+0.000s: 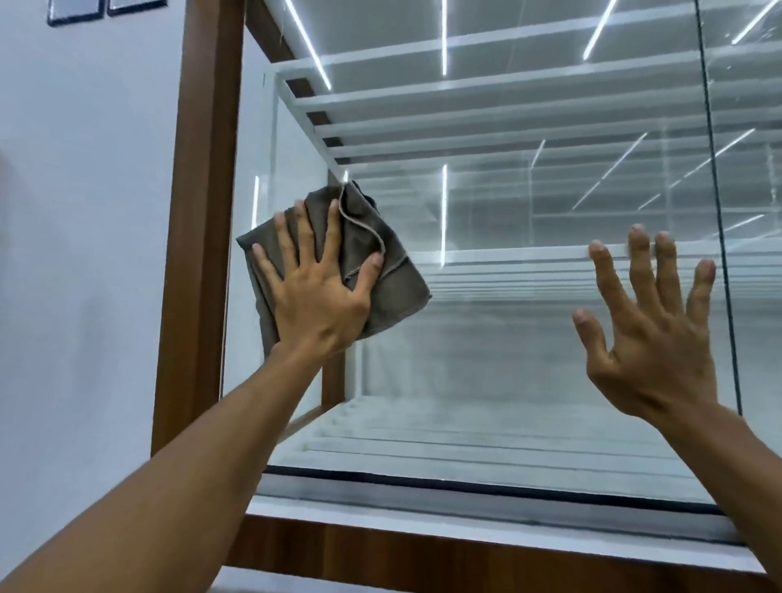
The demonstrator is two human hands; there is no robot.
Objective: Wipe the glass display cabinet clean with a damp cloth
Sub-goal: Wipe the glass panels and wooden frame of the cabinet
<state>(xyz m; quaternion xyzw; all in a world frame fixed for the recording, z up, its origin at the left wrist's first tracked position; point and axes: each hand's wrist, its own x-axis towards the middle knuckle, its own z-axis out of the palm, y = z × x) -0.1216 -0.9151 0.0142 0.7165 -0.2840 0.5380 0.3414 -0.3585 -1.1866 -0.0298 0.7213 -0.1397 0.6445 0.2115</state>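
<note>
While no writing can be read, one grey cloth point(376, 254) is pressed flat by the left hand point(315, 292) against the glass display cabinet point(529, 347) at its left side; the right hand point(651, 334) is spread, empty.

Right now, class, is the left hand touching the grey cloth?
Touching. The head view shows the left hand spread flat on the grey cloth, fingers and thumb lying over it, pressing it against the glass pane.

I see a pale wall point(84, 211). High on that wall sit a dark-framed panel point(75, 8) and a second dark-framed panel point(135, 4), side by side, tops cropped.
</note>
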